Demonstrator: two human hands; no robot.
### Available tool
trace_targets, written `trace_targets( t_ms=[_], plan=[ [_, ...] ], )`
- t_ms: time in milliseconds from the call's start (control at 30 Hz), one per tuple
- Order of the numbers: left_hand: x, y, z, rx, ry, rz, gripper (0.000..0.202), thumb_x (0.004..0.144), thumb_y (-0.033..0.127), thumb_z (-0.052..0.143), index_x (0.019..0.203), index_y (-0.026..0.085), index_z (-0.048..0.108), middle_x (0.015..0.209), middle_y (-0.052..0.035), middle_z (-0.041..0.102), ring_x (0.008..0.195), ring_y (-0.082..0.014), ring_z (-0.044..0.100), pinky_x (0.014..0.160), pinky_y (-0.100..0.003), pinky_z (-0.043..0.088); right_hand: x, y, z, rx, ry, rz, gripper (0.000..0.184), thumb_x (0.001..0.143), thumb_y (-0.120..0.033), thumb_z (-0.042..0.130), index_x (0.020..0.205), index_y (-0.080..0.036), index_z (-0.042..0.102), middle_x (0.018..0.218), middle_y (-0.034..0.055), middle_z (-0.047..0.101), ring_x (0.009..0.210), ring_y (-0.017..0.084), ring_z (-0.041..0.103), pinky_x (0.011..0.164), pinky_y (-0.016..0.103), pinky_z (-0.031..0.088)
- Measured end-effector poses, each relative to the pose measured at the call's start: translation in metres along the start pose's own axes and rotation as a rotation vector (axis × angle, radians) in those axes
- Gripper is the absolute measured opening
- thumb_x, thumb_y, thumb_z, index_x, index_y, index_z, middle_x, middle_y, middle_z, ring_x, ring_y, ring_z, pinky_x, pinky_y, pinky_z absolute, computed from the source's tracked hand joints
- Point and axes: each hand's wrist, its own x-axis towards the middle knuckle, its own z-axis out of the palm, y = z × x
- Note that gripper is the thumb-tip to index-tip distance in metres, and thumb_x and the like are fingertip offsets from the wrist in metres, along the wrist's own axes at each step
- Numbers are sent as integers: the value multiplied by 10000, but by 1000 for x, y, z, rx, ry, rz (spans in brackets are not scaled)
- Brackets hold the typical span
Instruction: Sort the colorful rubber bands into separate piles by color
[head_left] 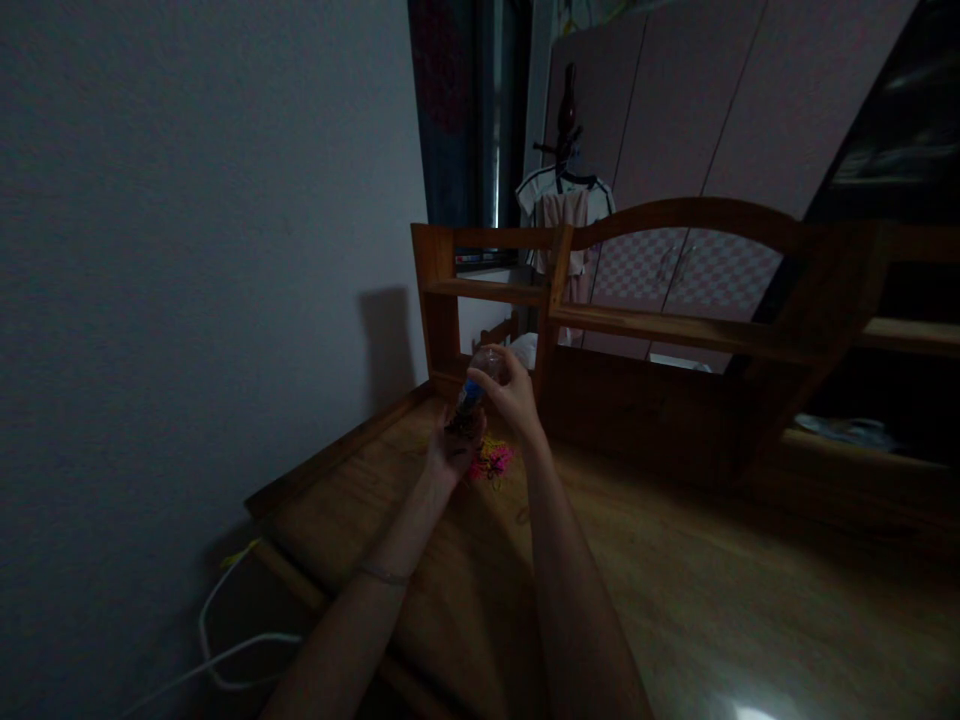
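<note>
My right hand (pixel 517 395) grips a clear plastic container (pixel 486 360) with a blue part, fingers closed around its upper end. The container is tilted, its lower end down by my left palm. My left hand (pixel 448 458) is cupped palm up beneath it, with a clump of small dark bands (pixel 463 424) at the palm and fingers. Whether the clump is partly inside the container I cannot tell. Just right of my left hand, a pile of pink and yellow bands (pixel 495 460), which look like elastic hair ties, lies on the wooden tabletop (pixel 675 560).
A wooden shelf rack (pixel 495 292) stands along the table's far edge. The white wall (pixel 225 250) borders the left side. A white cable (pixel 217 665) hangs at the lower left. Behind the rack are a coat stand with clothes (pixel 566 200) and a pink wardrobe (pixel 675 120). The room is dim.
</note>
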Motion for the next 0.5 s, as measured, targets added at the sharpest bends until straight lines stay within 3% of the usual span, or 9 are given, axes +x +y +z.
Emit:
trace_targets(
  t_ms=[233,367,500],
  plan=[
    [-7,2,-1,18,52,56,370,889,316,407,1074,121,660,939,-148,717,886,-260,691,756,-418,572,3,-1,-12,10,89,15,482,741,-491,681,1137,-230,593,983,33,672,872,197,628,790,312,495],
    [-6,0,-2,87,91,124,388,896,318,375,1003,104,680,876,-128,724,759,-221,698,639,-341,568,8,7,-19,72,132,43,473,744,-493,679,1123,-221,600,1025,54,687,920,206,647,823,328,504],
    [-4,-3,1,150,129,204,223,870,244,483,895,141,679,778,-43,723,673,-154,686,592,-248,544,10,17,-23,68,164,77,494,723,-511,693,1106,-210,609,1029,69,695,937,217,652,847,352,502]
  ],
)
